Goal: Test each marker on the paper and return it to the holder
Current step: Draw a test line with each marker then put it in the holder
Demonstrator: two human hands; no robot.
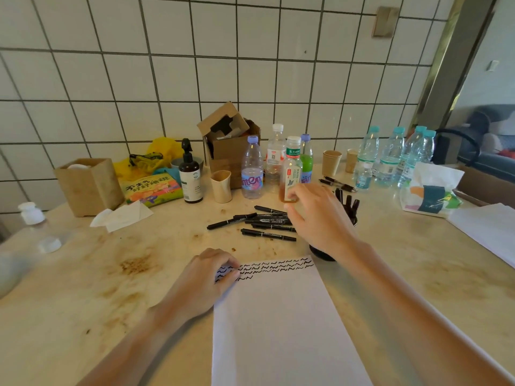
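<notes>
Lying flat, markers (259, 222) point left-right; right hand (315, 215) above.

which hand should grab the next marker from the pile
Right. The right hand hovers empty, fingers over the loose markers, while the left hand rests on the paper, pinning its corner.

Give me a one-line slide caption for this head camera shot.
Left hand steadies the scribbled paper while the right hand reaches over loose black markers on the table.
</notes>
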